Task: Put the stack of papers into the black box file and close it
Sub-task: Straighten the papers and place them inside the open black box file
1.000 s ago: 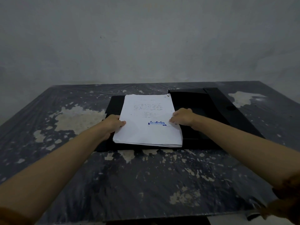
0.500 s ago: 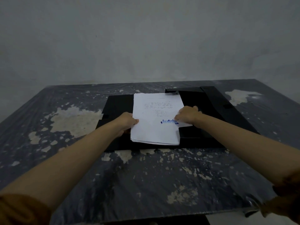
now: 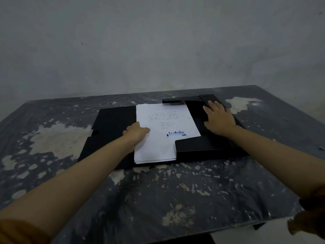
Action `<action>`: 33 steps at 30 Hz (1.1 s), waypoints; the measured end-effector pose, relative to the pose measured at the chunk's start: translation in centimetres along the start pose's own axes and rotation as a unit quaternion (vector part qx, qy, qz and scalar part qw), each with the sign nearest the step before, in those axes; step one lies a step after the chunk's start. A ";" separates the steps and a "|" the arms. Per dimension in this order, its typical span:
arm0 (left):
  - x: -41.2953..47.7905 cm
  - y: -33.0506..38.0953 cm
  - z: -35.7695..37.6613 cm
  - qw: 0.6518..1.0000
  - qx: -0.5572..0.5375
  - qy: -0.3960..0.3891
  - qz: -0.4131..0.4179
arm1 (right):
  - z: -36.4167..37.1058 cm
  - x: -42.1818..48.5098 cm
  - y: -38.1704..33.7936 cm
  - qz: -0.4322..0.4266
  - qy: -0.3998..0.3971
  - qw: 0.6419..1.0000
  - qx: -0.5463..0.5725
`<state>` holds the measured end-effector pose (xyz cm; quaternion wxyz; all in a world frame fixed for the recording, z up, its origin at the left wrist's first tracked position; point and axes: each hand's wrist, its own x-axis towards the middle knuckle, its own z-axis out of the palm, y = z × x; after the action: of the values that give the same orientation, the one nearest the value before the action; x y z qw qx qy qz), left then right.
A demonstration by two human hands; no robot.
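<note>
Bare grey plaster stands behind our worn table [image 3: 175,199], dark and flaked pale. On it the black box file [image 3: 112,124] lies opened flat, and the stack of papers [image 3: 163,131] sits half over its tray, the near right corner tucked under a flap. We judge the sheets light, limp and prone to fan, so best pressed flat and slid by the edges. Our left hand [image 3: 136,133] rests on the stack's left edge, fingers together. Our right hand [image 3: 219,118] lies spread, palm down, on the file's right flap.
</note>
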<state>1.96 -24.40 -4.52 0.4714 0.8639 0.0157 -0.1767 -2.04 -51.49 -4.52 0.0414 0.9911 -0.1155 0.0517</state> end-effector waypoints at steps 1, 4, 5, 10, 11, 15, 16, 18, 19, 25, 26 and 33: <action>-0.1 0.1 0.2 1.000 0.002 0.002 -0.001 | 0.3 0.0 0.8 0.009 -0.026 1.000 -0.009; 0.0 0.2 0.7 1.000 0.001 0.008 -0.002 | 0.9 0.1 2.3 0.040 -0.083 0.996 0.010; 0.1 0.3 0.8 1.000 -0.002 0.008 0.000 | 1.1 0.1 2.4 0.050 -0.093 0.994 0.025; 0.2 0.4 1.4 1.000 -0.001 0.012 0.019 | 1.2 0.2 2.0 0.048 -0.093 0.993 0.050; 0.2 0.4 1.4 1.000 -0.002 0.012 0.022 | 1.2 0.2 2.0 0.045 -0.089 0.993 0.057; 0.3 0.2 1.2 0.999 -0.017 0.018 0.029 | 0.9 0.1 1.8 0.042 -0.074 0.994 0.072; 0.4 0.1 1.1 0.999 -0.026 0.024 0.030 | 0.9 0.1 1.6 0.041 -0.072 0.994 0.077; 0.5 -0.2 0.7 0.998 -0.044 0.037 0.032 | 0.8 0.0 0.8 0.040 -0.071 0.993 0.087; 0.5 -0.3 0.6 0.997 -0.052 0.043 0.035 | 0.8 -0.1 0.2 0.039 -0.069 0.993 0.090; 0.3 -0.5 0.3 0.995 -0.069 0.031 0.057 | 0.9 -0.3 -3.7 0.027 -0.051 0.994 0.093; 0.2 -0.4 0.4 0.995 -0.072 0.023 0.058 | 0.9 -0.3 -4.2 0.025 -0.050 0.994 0.093; -0.1 0.8 2.4 0.995 -0.078 -0.007 0.059 | 1.2 -0.6 -5.2 0.021 -0.060 0.995 0.082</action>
<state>1.30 -26.79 -5.00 0.5470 0.8226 -0.0254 -0.1531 -1.35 -46.46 -6.15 -0.0483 0.9899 -0.1336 0.0021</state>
